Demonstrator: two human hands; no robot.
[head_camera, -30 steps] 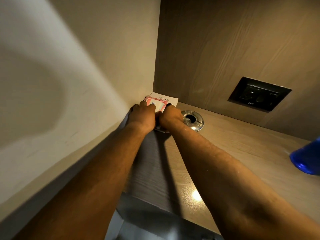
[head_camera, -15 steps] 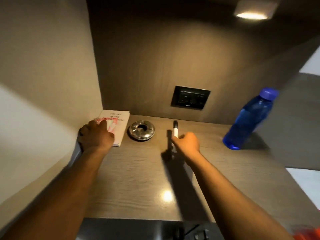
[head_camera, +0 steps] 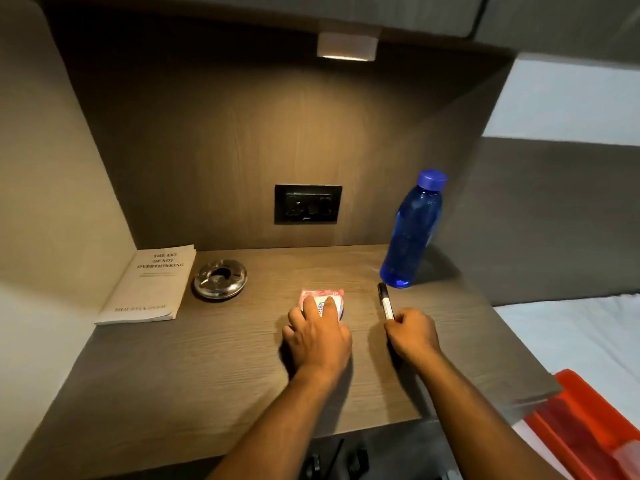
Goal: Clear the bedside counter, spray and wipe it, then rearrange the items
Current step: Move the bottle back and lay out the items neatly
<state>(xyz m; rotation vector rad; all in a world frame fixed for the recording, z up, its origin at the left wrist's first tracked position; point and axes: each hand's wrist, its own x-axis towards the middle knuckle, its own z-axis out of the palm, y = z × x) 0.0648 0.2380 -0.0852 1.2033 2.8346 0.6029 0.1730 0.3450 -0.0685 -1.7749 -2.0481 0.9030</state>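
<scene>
Matt wood-grain counter, shiny metal ashtray, translucent plastic bottle.

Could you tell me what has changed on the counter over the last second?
The left hand carried the pink packet off the book to the counter's middle, where it presses it flat. The right hand left the ashtray and holds the marker near the blue bottle. Book, ashtray and bottle stayed put.

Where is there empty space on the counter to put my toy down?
The big bare patch is the counter's front left, below the book and ashtray. Another strip runs along the back wall between ashtray and bottle. The middle right is crowded: the left hand covers a packet, the right hand holds a marker.
</scene>
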